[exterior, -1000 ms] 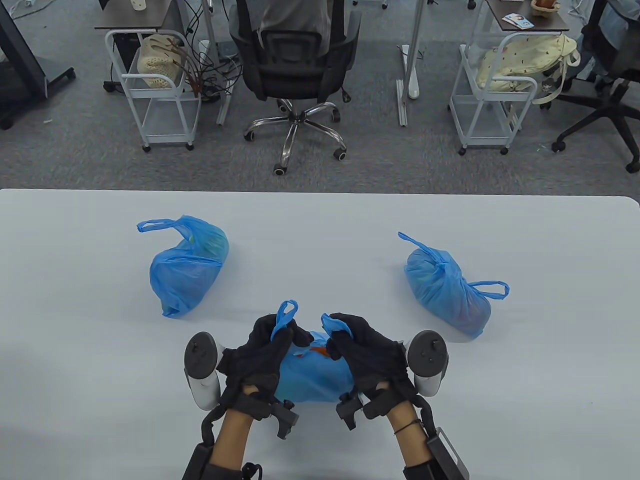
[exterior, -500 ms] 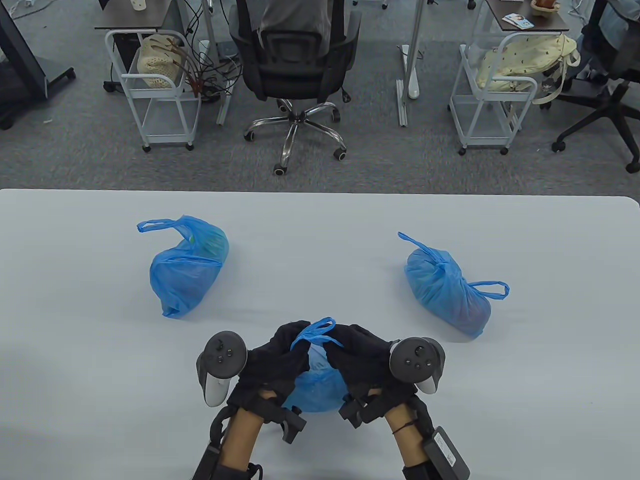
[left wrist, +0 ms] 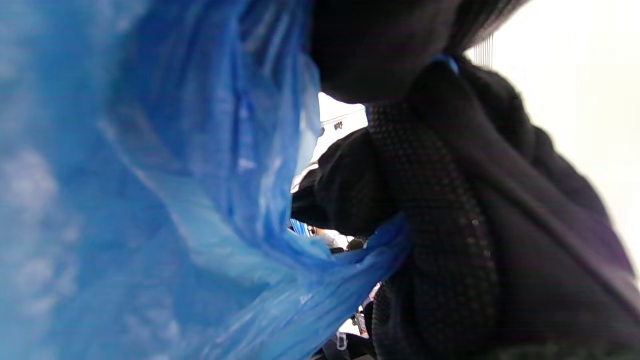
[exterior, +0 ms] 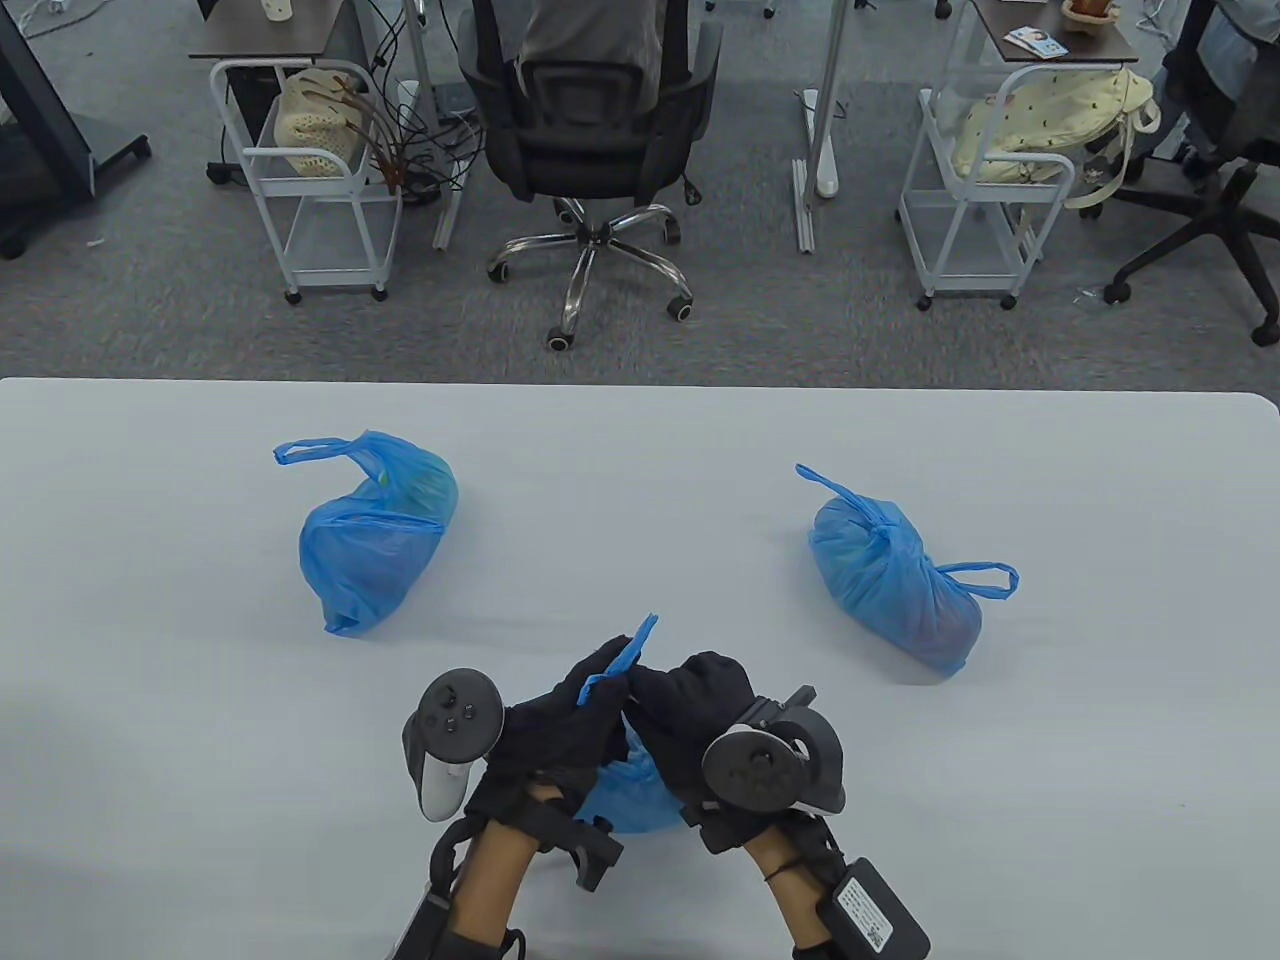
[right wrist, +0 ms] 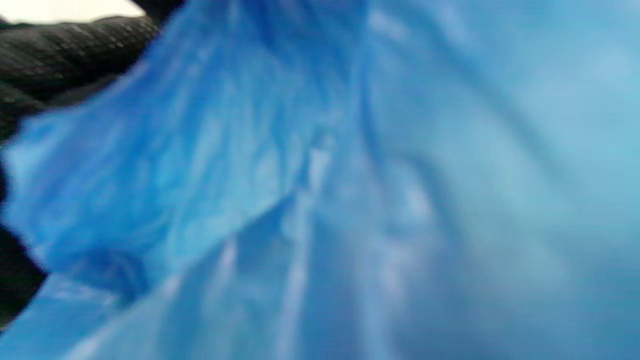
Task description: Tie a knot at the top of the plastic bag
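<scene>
Between two other bags, near the surface's (exterior: 150,700) front edge, the bag (exterior: 630,795) is held: a handle (exterior: 622,655) is pinched by left fingers (exterior: 600,675); right hand (exterior: 690,700) is closed alongside. Slippage could undo the crossing.

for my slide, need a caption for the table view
Both gloved hands work the handles of the near blue bag, two more blue bags behind.

Office, swivel chair (exterior: 590,130), desks, grey carpet (exterior: 760,310), rolling carts (exterior: 310,190)

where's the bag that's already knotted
In the table view the knotted bag lies on the table's right side, beyond and right of the right hand, apart from both hands.
</scene>
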`<state>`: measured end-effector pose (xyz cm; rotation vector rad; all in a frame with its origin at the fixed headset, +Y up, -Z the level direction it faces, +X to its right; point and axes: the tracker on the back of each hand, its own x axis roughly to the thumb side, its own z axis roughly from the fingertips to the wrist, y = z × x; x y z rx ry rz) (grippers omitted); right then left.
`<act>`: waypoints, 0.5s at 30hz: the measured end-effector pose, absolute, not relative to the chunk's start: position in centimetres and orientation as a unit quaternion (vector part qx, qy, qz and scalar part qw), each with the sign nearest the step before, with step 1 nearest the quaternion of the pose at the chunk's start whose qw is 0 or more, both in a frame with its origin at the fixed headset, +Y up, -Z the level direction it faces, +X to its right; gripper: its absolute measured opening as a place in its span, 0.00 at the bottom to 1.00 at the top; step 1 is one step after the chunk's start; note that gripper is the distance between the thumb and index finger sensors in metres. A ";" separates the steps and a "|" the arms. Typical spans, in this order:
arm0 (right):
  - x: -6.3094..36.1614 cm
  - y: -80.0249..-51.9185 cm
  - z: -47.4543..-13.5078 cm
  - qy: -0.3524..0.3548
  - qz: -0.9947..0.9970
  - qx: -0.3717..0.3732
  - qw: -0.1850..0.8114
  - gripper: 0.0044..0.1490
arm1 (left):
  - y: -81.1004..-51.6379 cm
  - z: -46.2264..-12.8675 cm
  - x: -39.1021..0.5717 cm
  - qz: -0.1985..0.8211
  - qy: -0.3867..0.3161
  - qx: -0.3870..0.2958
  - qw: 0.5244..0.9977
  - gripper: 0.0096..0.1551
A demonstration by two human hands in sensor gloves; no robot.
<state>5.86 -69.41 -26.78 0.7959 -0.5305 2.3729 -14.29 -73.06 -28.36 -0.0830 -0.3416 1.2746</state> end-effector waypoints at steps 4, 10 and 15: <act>6.3 -69.8 -27.5 -0.150 0.880 0.298 0.339 0.28 | -73.6 -28.9 -15.3 0.650 -0.147 -0.062 0.743 0.32; 7.7 -70.4 -28.4 -0.119 0.854 0.264 0.433 0.24 | -73.8 -29.2 -16.0 0.667 -0.158 -0.061 0.726 0.31; 7.6 -70.0 -28.0 -0.155 0.855 0.264 0.419 0.22 | -73.6 -28.9 -15.0 0.627 -0.184 -0.075 0.753 0.40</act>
